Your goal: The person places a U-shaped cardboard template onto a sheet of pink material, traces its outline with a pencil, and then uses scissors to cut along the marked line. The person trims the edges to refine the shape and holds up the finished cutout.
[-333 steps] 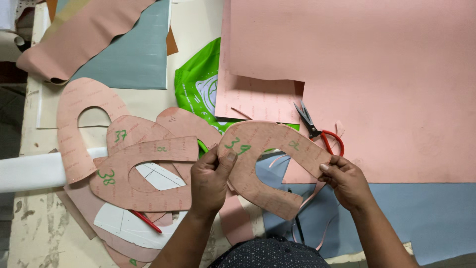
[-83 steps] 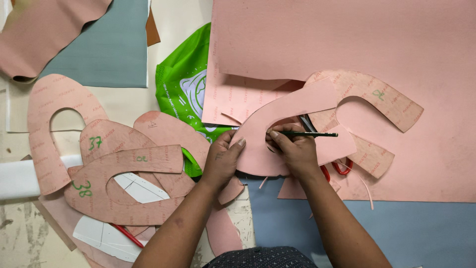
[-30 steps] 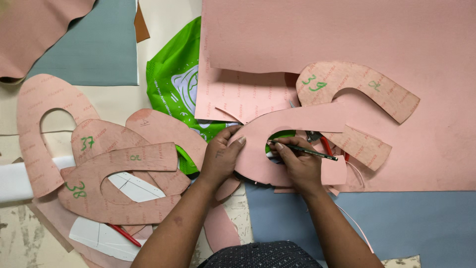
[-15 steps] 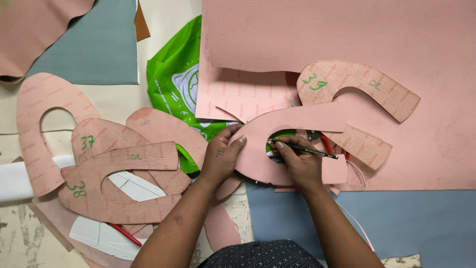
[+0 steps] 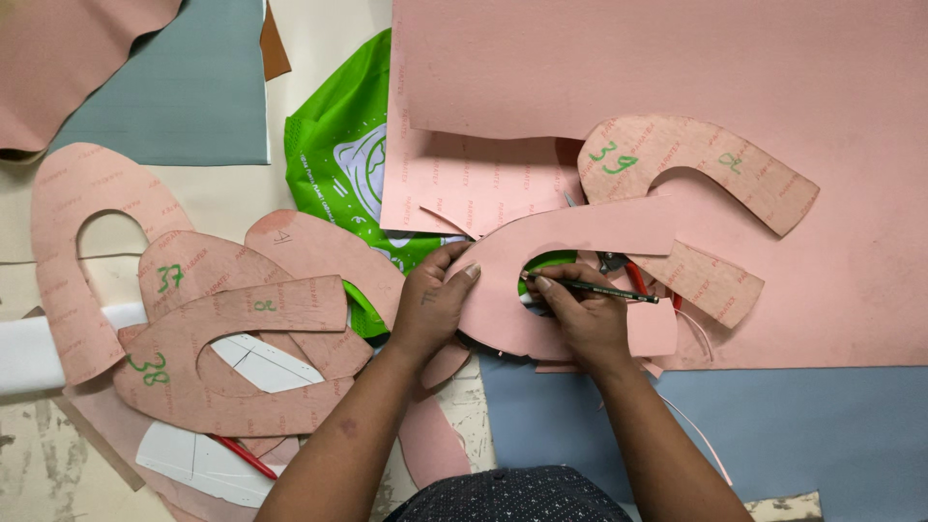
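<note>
Hands are both working on a pink curved pattern piece (image 5: 570, 232) that's lying flat on the bench (image 5: 319, 29), right in the middle of the view. Left hand (image 5: 430, 304) is spread with fingers pressing down on the piece's left edge, pinning it in place, holding nothing. Right hand (image 5: 580, 314) is gripping a dark pencil (image 5: 594, 286) closed between its fingers, with the tip sitting at the inner edge of the piece's cutout, where a bit of green is showing through.

Under the piece, a big pink sheet (image 5: 677, 87) is covering most of the right side, and a blue sheet (image 5: 793, 435) is lying below that. Another pink pattern piece with green writing (image 5: 696, 164) is resting on the big sheet just above the right hand. Red-handled scissors (image 5: 633, 275) are poking out beside the pencil, mostly hidden. A green plastic bag (image 5: 338, 164) is sitting just left of the big sheet, partly tucked under it. Over on the left, a stack of more pink pattern pieces (image 5: 222, 329) is overlapping, well apart from the right hand.
</note>
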